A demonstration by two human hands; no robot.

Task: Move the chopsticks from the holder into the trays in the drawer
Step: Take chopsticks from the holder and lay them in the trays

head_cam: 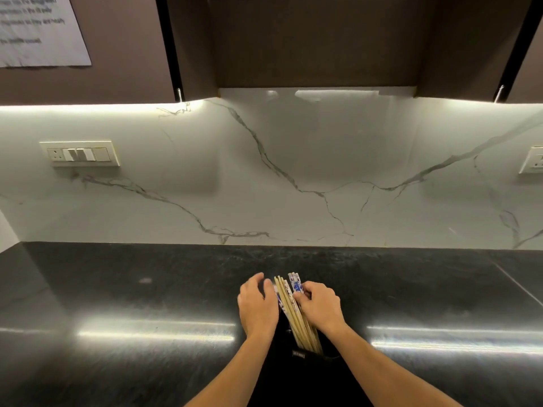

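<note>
A bundle of chopsticks, several plain wooden ones and some with blue and white patterned tops, stands tilted in a black holder near the counter's front edge. My left hand is on the left side of the bundle with fingers curled against a patterned stick. My right hand presses on the right side, fingers closed around the patterned tops. The holder is mostly lost against the dark counter. No drawer or tray is in view.
The black stone counter runs the full width, backed by a white marble wall. A switch plate is on the wall at left, a socket at right. Dark cabinets hang overhead.
</note>
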